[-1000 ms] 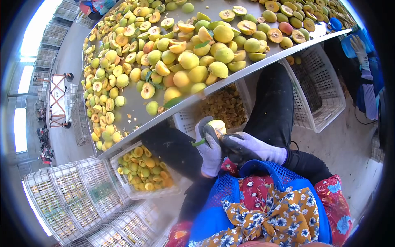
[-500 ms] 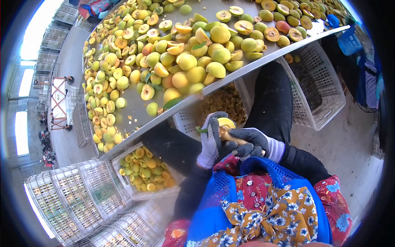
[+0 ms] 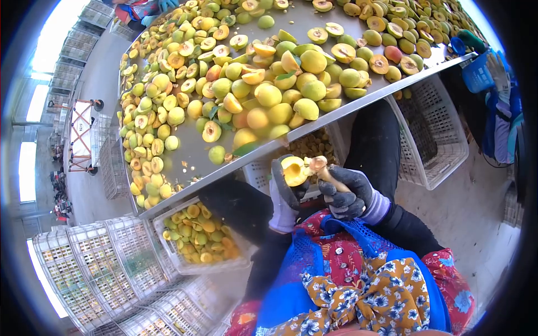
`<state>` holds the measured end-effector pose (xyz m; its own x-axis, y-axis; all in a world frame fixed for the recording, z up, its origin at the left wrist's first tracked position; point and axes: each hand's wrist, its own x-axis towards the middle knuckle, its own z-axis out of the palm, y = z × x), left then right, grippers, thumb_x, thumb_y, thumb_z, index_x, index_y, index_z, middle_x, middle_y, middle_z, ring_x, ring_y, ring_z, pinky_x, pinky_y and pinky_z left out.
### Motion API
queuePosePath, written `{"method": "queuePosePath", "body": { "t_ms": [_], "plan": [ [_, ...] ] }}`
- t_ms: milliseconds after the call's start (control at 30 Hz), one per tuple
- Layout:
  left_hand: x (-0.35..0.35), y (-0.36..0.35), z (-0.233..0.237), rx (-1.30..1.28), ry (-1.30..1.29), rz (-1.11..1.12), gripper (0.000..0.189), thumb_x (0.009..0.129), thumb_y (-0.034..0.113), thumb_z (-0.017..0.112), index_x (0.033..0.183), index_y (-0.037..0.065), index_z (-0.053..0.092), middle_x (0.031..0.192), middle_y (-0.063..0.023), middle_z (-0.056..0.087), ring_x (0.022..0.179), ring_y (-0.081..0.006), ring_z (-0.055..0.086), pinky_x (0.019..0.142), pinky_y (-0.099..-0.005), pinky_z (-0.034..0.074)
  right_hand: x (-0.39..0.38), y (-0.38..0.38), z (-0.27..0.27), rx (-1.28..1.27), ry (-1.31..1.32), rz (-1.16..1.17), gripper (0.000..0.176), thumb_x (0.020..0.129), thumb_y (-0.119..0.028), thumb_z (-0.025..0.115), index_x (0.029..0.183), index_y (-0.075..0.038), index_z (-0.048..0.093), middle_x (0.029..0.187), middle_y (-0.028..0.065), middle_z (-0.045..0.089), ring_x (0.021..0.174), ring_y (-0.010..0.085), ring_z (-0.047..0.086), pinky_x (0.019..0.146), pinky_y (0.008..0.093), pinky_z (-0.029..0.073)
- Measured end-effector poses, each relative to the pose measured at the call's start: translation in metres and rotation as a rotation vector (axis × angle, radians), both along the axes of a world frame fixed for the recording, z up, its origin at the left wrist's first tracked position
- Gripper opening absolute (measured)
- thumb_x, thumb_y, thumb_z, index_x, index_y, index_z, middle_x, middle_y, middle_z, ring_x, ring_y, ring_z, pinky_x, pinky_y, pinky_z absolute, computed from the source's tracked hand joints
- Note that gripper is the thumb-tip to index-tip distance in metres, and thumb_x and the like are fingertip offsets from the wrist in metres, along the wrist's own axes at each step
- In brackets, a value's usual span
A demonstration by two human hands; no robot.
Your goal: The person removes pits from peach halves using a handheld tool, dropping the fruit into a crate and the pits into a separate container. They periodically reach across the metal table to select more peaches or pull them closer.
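My left hand (image 3: 282, 196), in a grey-coated glove, has its fingers wrapped round a yellow peach half (image 3: 292, 171). The cut face points up, with a round hollow in the middle. In my right hand (image 3: 352, 195), gloved the same way, is a pitting tool (image 3: 334, 180) with a pale wooden handle. Its tip end, with a brownish lump at it, is right beside the rim of the peach half. Both hands are held over my lap, just below the metal edge of the table (image 3: 269, 147).
Halved and whole peaches (image 3: 269, 95) are spread over the table. Under its edge stands a crate of pits and scraps (image 3: 314, 144). A crate of peach halves (image 3: 203, 232) is on the left, a white crate (image 3: 434, 134) on the right. Stacked crates (image 3: 101, 269) stand lower left. Co-workers' sleeves (image 3: 501, 106) show at the edges.
The peach half has turned so its hollow faces up. The tool's tip has come away from the middle to the peach's right rim, and my right hand has risen slightly.
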<state>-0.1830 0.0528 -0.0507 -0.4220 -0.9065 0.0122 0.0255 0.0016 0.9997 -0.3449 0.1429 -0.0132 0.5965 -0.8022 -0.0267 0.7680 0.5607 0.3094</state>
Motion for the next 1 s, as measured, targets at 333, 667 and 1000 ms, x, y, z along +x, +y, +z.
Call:
{"method": "queuePosePath", "body": {
  "t_ms": [333, 667, 1000],
  "plan": [
    [0.106, -0.011, 0.045, 0.514, 0.067, 0.465, 0.038, 0.098, 0.035, 0.055, 0.127, 0.011, 0.050, 0.095, -0.0114, 0.065, 0.065, -0.0173, 0.062, 0.047, -0.0248, 0.048, -0.005, -0.024, -0.002, 0.063, 0.857, 0.132, 0.037, 0.100, -0.036, 0.052, 0.127, -0.011, 0.048, 0.063, 0.0016, 0.053, 0.041, 0.0082, 0.046, 0.034, 0.0212, 0.034],
    [0.157, -0.093, 0.092, -0.346, -1.255, 0.469, 0.052, 0.085, 0.030, 0.067, 0.126, 0.000, 0.055, 0.122, -0.0263, 0.056, 0.112, -0.0407, 0.056, 0.097, -0.0447, 0.045, 0.008, -0.038, -0.023, -0.101, 1.548, 0.235, 0.030, 0.096, -0.031, 0.057, 0.113, -0.006, 0.054, 0.071, 0.0028, 0.060, 0.049, 0.0090, 0.053, 0.045, 0.0236, 0.042],
    [0.115, -0.175, 0.031, -0.290, -0.963, 0.122, 0.041, 0.082, 0.024, 0.064, 0.116, 0.002, 0.058, 0.092, -0.0183, 0.067, 0.084, -0.0341, 0.067, 0.079, -0.0409, 0.053, -0.016, -0.034, -0.007, 0.002, 0.934, 0.072, 0.042, 0.097, -0.044, 0.054, 0.109, -0.004, 0.058, 0.065, 0.0030, 0.059, 0.040, 0.0088, 0.048, 0.038, 0.0238, 0.039]
  ]
}}
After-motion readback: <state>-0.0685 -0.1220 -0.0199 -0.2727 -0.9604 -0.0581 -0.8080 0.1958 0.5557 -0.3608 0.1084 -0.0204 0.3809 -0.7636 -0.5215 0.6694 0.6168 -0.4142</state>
